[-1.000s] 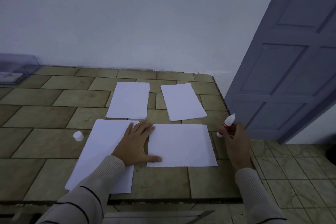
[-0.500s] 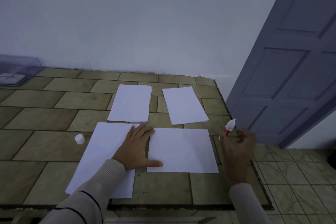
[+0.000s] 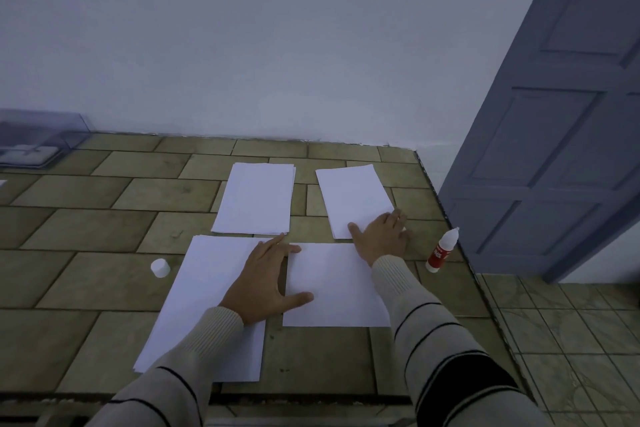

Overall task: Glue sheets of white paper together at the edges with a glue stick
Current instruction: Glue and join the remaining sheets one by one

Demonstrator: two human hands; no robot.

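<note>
The left hand (image 3: 266,282) lies flat, fingers straight, across the gap where the near-left sheet (image 3: 204,305) meets the near-right sheet (image 3: 336,288), gripping nothing. The right hand (image 3: 382,234) rests spread and flat on the near corner of the far-right stack (image 3: 353,198). The glue stick (image 3: 441,251) stands upright by the tiled counter's (image 3: 86,218) right edge, apart from both hands; its white cap (image 3: 160,267) sits left of the sheets

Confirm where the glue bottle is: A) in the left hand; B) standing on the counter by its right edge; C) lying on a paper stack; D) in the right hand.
B: the glue bottle stands free near the edge of the counter, and the right hand lies flat on the far right paper stack.
</note>
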